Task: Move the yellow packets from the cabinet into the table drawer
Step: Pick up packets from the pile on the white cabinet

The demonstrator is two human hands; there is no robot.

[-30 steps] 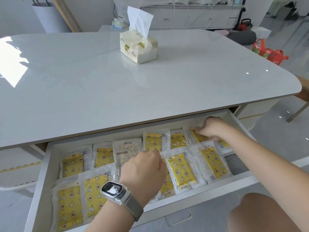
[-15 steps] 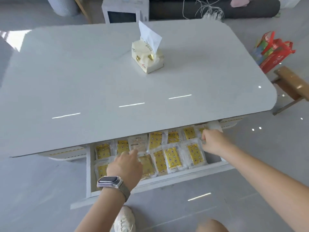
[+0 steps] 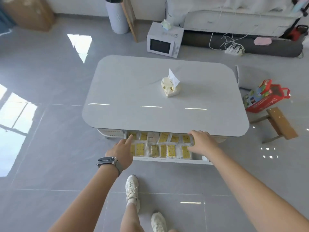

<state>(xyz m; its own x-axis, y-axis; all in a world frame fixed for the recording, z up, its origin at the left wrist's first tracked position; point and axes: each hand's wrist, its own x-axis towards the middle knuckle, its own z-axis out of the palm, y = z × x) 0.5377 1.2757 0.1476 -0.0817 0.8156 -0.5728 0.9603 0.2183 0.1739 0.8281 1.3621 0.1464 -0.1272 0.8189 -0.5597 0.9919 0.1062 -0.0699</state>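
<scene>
Several yellow packets [image 3: 171,150] in clear wrappers lie in two rows inside the open white drawer [image 3: 167,160] under the table's near edge. My left hand [image 3: 122,150], with a watch on its wrist, hovers over the drawer's left end, its fingers extended toward the packets there. Over the drawer's right end, my right hand [image 3: 201,142] reaches with fingers spread and relaxed, touching or just above the rightmost packets. Neither hand grips a packet.
The white table [image 3: 133,91] carries a tissue pack [image 3: 170,87]. A wooden stool [image 3: 279,123] and a red bag [image 3: 265,96] stand to the right. A white microwave [image 3: 164,41] sits on the floor behind the table. My shoes [image 3: 133,190] are below on grey tiles.
The view has pulled far back and up, so the table and drawer look much smaller. My left hand has shifted to the drawer's left end; my right stays at the right end.
</scene>
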